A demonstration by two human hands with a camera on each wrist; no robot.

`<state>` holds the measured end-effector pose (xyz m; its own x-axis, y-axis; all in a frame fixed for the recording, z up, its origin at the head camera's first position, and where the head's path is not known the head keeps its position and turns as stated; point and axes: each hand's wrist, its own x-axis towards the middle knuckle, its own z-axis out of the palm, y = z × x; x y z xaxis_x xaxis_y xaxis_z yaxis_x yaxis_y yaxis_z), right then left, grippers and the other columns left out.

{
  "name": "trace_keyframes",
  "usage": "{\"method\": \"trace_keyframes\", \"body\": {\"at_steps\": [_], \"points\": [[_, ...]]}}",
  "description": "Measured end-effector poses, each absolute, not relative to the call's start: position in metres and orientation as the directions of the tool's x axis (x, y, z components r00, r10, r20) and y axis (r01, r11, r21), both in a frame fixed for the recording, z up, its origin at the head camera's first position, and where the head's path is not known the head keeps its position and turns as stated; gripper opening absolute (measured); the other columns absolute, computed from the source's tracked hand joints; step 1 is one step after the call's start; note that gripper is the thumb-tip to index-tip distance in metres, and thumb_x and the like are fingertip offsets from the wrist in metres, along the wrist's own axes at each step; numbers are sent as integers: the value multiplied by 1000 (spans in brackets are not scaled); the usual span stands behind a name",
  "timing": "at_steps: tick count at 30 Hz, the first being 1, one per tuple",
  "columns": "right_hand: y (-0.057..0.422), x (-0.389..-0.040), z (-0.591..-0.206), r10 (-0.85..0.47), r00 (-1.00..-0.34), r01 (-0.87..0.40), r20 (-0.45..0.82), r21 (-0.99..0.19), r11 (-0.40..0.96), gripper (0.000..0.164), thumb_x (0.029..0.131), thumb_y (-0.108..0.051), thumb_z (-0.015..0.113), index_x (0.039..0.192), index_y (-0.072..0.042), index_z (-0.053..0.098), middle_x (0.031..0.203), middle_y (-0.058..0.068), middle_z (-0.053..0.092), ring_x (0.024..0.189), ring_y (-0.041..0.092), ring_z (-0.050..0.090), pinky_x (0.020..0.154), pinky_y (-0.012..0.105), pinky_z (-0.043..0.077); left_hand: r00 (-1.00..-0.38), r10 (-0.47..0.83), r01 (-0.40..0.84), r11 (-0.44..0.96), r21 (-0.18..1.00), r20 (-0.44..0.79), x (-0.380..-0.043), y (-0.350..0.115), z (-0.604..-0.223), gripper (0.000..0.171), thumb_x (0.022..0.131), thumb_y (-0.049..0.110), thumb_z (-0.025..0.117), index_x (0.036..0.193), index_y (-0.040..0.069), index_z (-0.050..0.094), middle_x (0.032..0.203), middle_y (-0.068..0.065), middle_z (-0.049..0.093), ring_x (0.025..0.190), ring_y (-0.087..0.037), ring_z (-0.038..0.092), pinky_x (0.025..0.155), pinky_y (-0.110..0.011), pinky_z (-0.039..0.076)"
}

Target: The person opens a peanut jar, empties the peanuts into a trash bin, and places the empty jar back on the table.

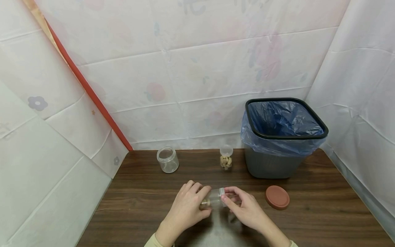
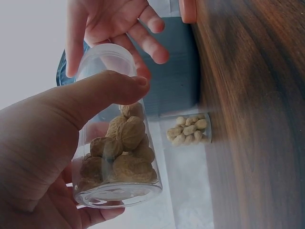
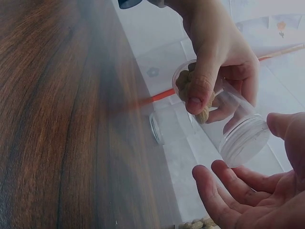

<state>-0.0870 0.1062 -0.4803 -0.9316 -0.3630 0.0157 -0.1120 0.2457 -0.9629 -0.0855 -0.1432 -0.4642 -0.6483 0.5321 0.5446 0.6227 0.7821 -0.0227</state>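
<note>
My left hand (image 1: 186, 204) grips a clear plastic jar (image 2: 143, 167) around its body, low over the table in front. Brown nuts in their shells (image 2: 128, 133) lie towards the jar's base, and the jar leans over with its clear ridged lid end (image 3: 245, 140) towards the right. Beside that lid, my right hand (image 1: 247, 207) has its thumb and fingers spread apart. The right thumb (image 3: 281, 125) is at the lid's edge; whether it touches is hard to tell.
Behind stand an uncovered clear jar (image 1: 168, 164) on the left and a small jar of pale nuts (image 1: 226, 160). At the right are a bin lined with a blue bag (image 1: 271, 161) and a round reddish lid (image 1: 277, 197). Fabric walls (image 1: 191, 79) border the wooden table (image 1: 132, 212).
</note>
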Motion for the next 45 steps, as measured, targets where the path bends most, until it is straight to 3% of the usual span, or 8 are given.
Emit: {"method": "trace_keyframes", "body": {"at_steps": [15,25,45], "points": [[108,-87,-479,-389,-920,-128,35,-968,214,51,108,-31,72,146,1,61,133,17,70,105,27,75,75,44,66,-647,536,628,778,-20,543,-85,-143,-464,63,63,38,101,117,20,74,97,6,69,91,-18,60,80,-36,53],[111,-86,-478,-395,-914,-187,88,-958,219,51,105,-28,77,147,-4,61,139,17,67,110,20,73,81,30,63,-647,535,622,782,-30,543,-85,-143,-464,64,62,39,101,117,21,74,97,6,69,92,-18,61,82,-37,53],[111,-85,-483,-418,-875,-318,243,-940,120,51,98,-11,83,145,-9,62,141,18,64,112,20,72,82,34,65,-651,533,625,780,-17,540,-85,-142,-464,65,61,39,103,116,20,75,96,6,69,92,-17,61,81,-36,54]]}}
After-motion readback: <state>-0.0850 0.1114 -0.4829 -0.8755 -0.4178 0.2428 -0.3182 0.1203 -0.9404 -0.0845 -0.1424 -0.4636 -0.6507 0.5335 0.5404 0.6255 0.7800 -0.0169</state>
